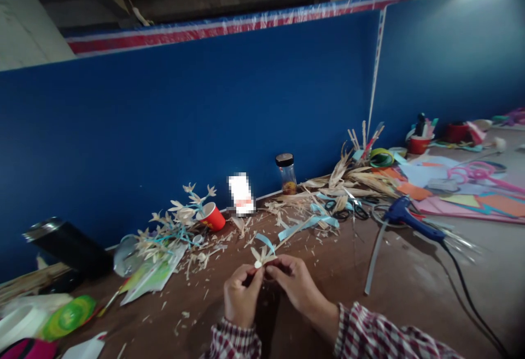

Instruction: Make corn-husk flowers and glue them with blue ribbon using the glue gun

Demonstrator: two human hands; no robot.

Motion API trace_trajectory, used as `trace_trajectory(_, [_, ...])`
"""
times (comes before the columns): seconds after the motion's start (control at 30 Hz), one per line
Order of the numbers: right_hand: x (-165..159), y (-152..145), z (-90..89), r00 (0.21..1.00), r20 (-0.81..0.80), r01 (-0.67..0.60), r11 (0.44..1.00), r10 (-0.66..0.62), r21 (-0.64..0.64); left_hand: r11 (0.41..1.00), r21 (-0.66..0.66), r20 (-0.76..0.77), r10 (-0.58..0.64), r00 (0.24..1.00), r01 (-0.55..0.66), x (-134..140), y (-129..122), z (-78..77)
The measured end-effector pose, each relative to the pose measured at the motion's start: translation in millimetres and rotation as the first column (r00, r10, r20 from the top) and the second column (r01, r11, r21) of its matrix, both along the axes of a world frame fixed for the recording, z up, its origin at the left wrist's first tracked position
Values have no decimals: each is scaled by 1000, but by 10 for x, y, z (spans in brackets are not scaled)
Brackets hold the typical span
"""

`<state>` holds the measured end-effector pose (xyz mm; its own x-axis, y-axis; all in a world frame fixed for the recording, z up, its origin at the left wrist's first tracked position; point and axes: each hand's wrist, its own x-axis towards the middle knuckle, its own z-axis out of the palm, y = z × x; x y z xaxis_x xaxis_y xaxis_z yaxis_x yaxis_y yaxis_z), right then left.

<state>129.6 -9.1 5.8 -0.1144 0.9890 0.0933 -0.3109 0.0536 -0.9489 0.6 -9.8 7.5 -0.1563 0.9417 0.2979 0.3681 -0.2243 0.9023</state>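
We see a cream flower (pixel 263 256), 2 maroon-and-white checked sleeves (pixel 369 329), a blue glue gun (pixel 418 226), a deep-blue partition (pixel 205 107).

On the head view, I register the table (pixel 336 271) as smooth with a faint sheen. The held flower (pixel 262 256) looks matt and papery. At the far edge, the jar (pixel 288 174) is clear and glossy; the husks (pixel 367 180) are rough and fibrous. Toward the right edge, I identify a smooth plastic glue gun (pixel 398 211) and matt paper sheets (pixel 496 204).
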Motion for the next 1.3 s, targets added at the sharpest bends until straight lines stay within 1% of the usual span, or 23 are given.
trace_trajectory(0.17, [-12,5,-40,997,64,41,999,-42,23,998,-62,78,2,997,3,21,17,-27])
trace_trajectory(0.23, [-5,10,-19,998,65,23,1000,-24,19,996,-86,155,2,988,12,41,23,-38])
trace_trajectory(0.27, [-2,11,-4,998,62,4,1000,-5,24,994,-108,220,9,975,15,53,25,-43])
trace_trajectory(0.33, [-1,12,25,998,48,-34,998,31,52,985,-171,404,35,914,38,82,25,-45])
trace_trajectory(0.4, [-8,15,35,998,14,-58,996,57,69,970,-217,588,43,808,107,114,18,-32])
trace_trajectory(0.47, [-20,26,19,997,-32,-68,996,70,55,965,-214,701,43,712,153,144,2,-7])
trace_trajectory(0.5, [-25,34,4,995,-58,-79,996,82,40,966,-207,723,44,689,155,156,-6,7])
trace_trajectory(0.63, [-26,56,-46,974,-164,-163,986,156,-31,970,-204,751,67,657,135,172,-29,42])
trace_trajectory(0.73, [-15,49,-41,957,-206,-230,968,205,-101,954,-214,817,58,573,209,152,-20,31])
trace_trajectory(0.8, [-10,41,-33,948,-228,-251,961,220,-116,940,-219,839,44,543,261,137,-7,14])
trace_trajectory(0.93, [-4,40,-33,948,-223,-246,967,226,-66,935,-210,819,10,573,285,135,-1,-2])
trace_trajectory(1.0, [-3,42,-27,952,-213,-235,970,218,-61,937,-204,812,0,583,283,149,-13,10])
trace_trajectory(1.07, [-1,38,-10,951,-217,-242,967,219,-85,936,-198,821,-4,571,291,162,-28,31])
trace_trajectory(1.13, [2,29,12,943,-238,-263,958,231,-112,929,-183,838,-24,545,323,163,-40,54])
trace_trajectory(1.23, [13,13,37,921,-285,-311,942,266,-127,894,-162,857,-82,508,417,138,-46,77])
trace_trajectory(1.3, [23,5,43,903,-314,-348,929,294,-130,874,-159,855,-110,506,459,111,-46,78])
